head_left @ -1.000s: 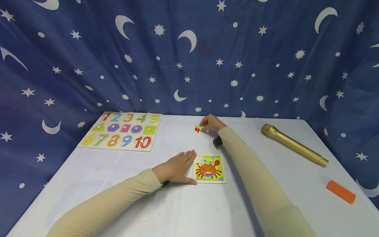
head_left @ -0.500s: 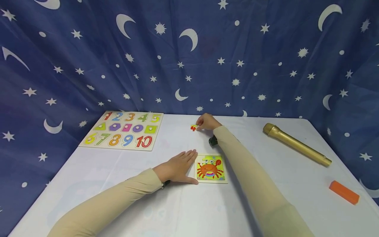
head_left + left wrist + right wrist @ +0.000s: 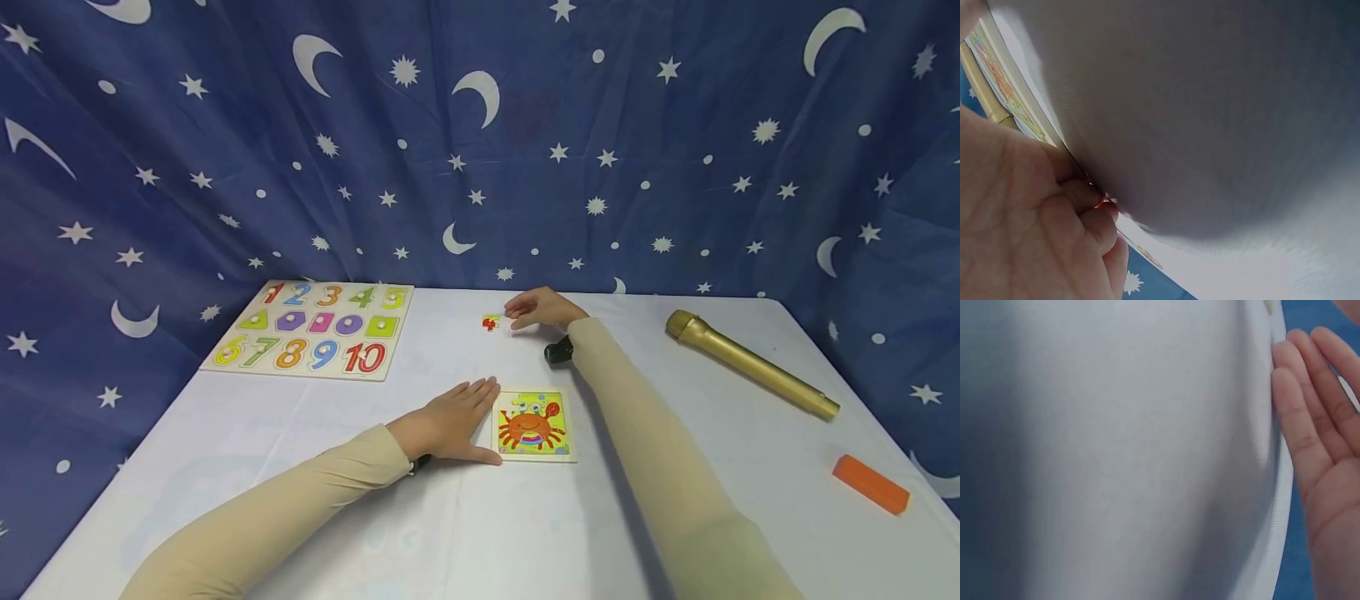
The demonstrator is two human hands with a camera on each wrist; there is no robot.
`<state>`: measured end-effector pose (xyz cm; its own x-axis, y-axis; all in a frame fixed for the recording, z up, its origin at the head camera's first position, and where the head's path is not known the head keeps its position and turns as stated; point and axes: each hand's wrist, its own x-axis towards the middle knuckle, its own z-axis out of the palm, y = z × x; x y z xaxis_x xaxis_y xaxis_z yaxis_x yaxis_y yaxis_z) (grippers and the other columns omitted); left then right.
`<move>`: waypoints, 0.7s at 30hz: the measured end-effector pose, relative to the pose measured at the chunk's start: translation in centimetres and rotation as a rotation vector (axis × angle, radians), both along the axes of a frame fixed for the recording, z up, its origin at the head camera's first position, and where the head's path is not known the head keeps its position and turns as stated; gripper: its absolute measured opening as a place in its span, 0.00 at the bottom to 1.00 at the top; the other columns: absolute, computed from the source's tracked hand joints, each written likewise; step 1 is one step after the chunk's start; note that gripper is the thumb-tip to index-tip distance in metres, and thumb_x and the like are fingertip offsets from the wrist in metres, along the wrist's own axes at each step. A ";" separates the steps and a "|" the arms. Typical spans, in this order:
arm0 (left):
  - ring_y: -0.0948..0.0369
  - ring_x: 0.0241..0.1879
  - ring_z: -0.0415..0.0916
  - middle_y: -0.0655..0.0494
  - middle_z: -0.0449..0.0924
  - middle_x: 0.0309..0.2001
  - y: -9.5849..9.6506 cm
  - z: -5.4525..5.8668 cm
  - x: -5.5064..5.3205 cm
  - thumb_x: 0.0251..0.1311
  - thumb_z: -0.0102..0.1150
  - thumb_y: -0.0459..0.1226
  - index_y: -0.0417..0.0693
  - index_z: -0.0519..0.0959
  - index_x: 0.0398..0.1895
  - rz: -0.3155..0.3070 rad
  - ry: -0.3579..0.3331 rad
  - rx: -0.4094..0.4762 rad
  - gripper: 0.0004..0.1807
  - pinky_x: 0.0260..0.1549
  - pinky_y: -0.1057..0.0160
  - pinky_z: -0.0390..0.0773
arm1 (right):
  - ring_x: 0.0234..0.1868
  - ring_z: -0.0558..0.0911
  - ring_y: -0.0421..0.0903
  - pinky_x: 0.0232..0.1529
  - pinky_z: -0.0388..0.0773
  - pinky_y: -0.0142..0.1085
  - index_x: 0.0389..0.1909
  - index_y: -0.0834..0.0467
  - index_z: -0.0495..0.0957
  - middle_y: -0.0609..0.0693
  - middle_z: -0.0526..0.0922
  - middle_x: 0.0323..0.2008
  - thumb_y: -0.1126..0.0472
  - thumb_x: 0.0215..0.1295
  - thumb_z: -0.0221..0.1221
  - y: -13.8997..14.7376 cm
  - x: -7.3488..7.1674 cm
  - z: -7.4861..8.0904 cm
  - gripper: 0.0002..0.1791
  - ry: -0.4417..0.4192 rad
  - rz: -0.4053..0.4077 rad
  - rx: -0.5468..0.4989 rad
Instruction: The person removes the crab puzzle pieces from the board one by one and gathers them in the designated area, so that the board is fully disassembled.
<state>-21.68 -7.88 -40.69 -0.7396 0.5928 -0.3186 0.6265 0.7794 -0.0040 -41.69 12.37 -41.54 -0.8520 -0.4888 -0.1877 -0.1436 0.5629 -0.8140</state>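
The left hand [image 3: 450, 423] lies with fingers nearly together and thumb spread against the left edge of the crab puzzle [image 3: 531, 428], near the middle of the worktop [image 3: 465, 525]. By the back edge, the right hand [image 3: 543, 309], fingers loosely bent and holding nothing, is just beside a small red-and-yellow piece [image 3: 491, 322]. The number board [image 3: 306, 332] fills the back left corner, while the microphone [image 3: 752, 365] and orange block [image 3: 871, 484] lie toward the right edge.

Long beige sleeves [image 3: 279, 507], black wrist cameras [image 3: 558, 352]
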 end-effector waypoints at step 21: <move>0.56 0.75 0.39 0.49 0.40 0.76 0.0 -0.4 -0.3 0.51 0.44 0.72 0.43 0.42 0.75 0.011 -0.010 0.010 0.59 0.73 0.56 0.47 | 0.42 0.81 0.47 0.50 0.80 0.37 0.49 0.65 0.79 0.58 0.84 0.45 0.65 0.51 0.68 3.9 12.5 2.0 0.22 0.081 0.222 -0.026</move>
